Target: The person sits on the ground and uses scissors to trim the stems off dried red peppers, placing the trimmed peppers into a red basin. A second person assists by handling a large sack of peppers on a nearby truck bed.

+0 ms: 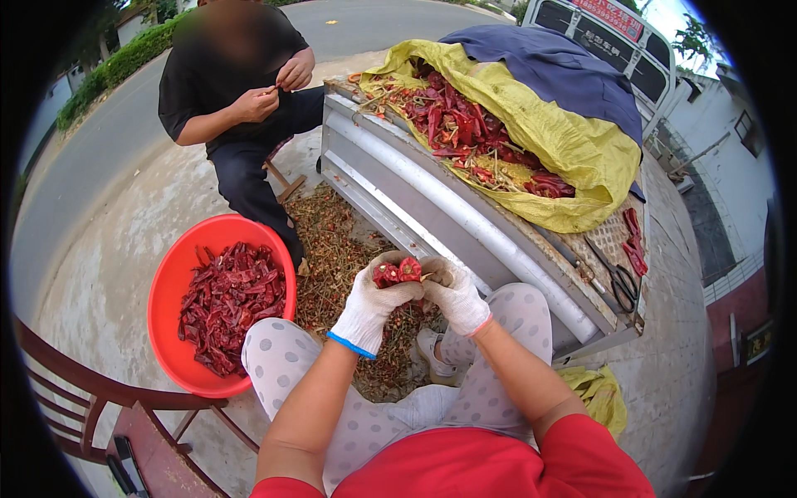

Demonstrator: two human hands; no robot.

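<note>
Tub (166,290) left (peppers (228,307) inside), truck bed (465,229) right.

Bright, diffuse daylight is casting soft shadows; pale sky (662,17) is glaring at upper right. A metal rail (465,224) is gleaming along the near edge of the silver-grey metal truck bed (390,189). Glossy red peppers (408,270) are showing clearly. Fisheye curvature is bending the grey asphalt road (91,183), corners are going black, and blurring is covering a seated black-shirted person's face (228,37)
</note>
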